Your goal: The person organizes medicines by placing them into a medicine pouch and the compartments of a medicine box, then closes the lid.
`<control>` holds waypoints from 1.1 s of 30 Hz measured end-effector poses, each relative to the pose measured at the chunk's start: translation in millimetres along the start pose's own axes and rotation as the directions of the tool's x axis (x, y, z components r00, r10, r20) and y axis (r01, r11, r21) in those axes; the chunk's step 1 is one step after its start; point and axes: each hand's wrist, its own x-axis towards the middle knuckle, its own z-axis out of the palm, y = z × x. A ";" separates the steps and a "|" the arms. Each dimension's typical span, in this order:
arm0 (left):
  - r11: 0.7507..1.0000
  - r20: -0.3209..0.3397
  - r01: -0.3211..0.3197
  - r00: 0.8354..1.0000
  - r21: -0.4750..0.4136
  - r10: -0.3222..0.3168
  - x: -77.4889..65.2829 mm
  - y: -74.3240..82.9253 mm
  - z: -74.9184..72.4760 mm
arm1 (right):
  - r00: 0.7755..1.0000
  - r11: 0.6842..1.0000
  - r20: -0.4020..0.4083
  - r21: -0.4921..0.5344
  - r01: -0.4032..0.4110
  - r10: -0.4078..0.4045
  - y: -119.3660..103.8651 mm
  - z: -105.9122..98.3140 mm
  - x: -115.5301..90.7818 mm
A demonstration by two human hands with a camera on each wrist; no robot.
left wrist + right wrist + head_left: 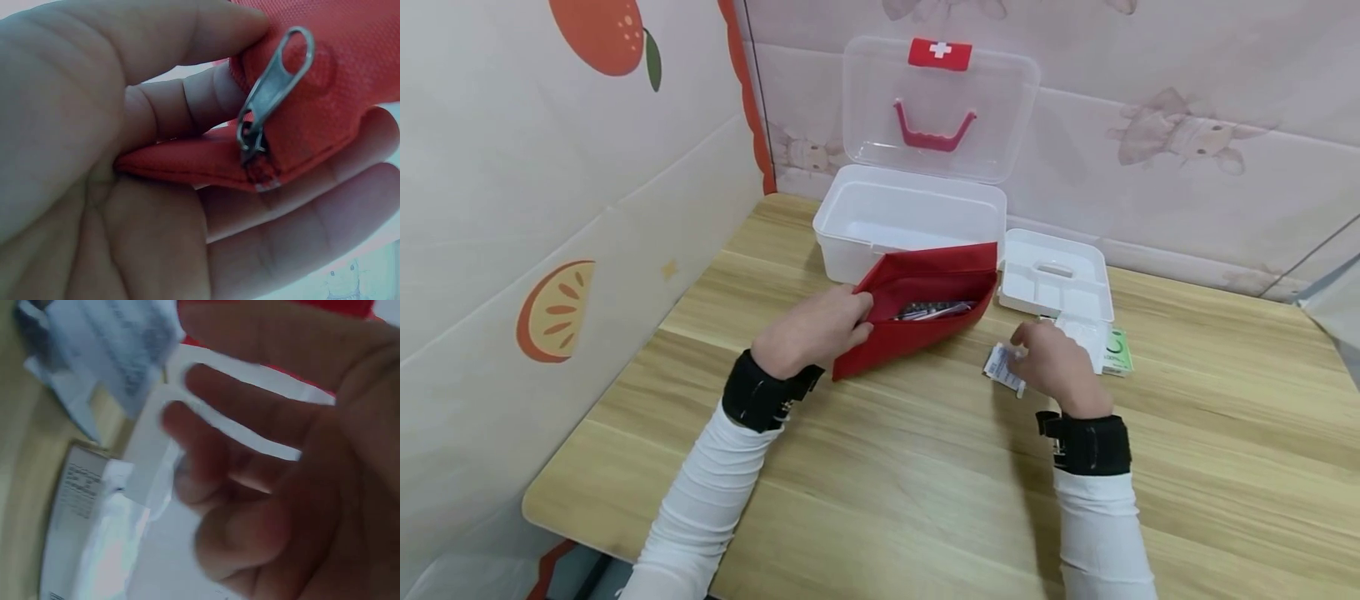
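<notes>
My left hand [812, 329] grips the left end of a red zip pouch [887, 346], thumb on one side of the cloth and fingers on the other. The metal zip pull [272, 87] hangs by the palm in the left wrist view. The pouch mouth gapes, showing blister packs [936, 311] inside. Right of the pouch, my right hand [1056, 367] hovers low with loosely bent fingers. Its thumb tip is right at the edge of a small printed white packet [119, 344], while the index fingertip stays apart from the thumb. The right wrist view is blurred there.
A clear first-aid box [842, 254] stands behind the pouch, its lid [865, 108] raised against the wall. To its right lies a white divided tray [1052, 287] with a handle. A green and white carton [1117, 354] sits beyond my right hand, on the wooden table [880, 492].
</notes>
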 end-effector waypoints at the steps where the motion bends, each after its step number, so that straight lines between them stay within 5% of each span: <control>1: 1.000 -0.001 -0.001 1.000 0.003 0.001 -0.2 0.0 -0.1 | 0.999 1.000 0.037 -0.010 -0.007 0.007 1.3 1.8 1.4; 6: 0.999 -0.006 -0.011 1.000 0.033 0.012 -0.3 0.1 0.4 | 0.997 1.000 0.081 -0.008 -0.009 0.009 3.9 5.9 4.6; 13: 1.000 -0.009 -0.014 1.000 0.025 0.014 -0.6 0.0 -0.8 | 0.996 0.992 -0.064 0.110 0.067 -0.060 1.5 -0.4 1.5; 21: 1.000 0.002 -0.001 1.000 0.025 0.001 -0.6 0.2 -0.6 | 0.965 0.984 -0.262 0.179 0.018 0.030 -0.6 5.8 6.6; 26: 1.000 -0.004 -0.006 1.000 0.022 0.006 -1.2 -0.5 0.1 | 0.945 0.982 -0.327 0.184 0.045 0.018 2.9 14.4 10.5; 30: 1.000 -0.006 -0.007 1.000 0.023 0.007 -0.6 -0.3 0.4 | 0.946 0.986 -0.324 0.163 0.034 0.021 4.1 14.8 9.8; 33: 1.000 -0.005 -0.009 1.000 0.025 0.009 -0.4 0.2 0.0 | 0.968 0.990 -0.249 0.138 -0.007 0.041 3.8 12.5 8.1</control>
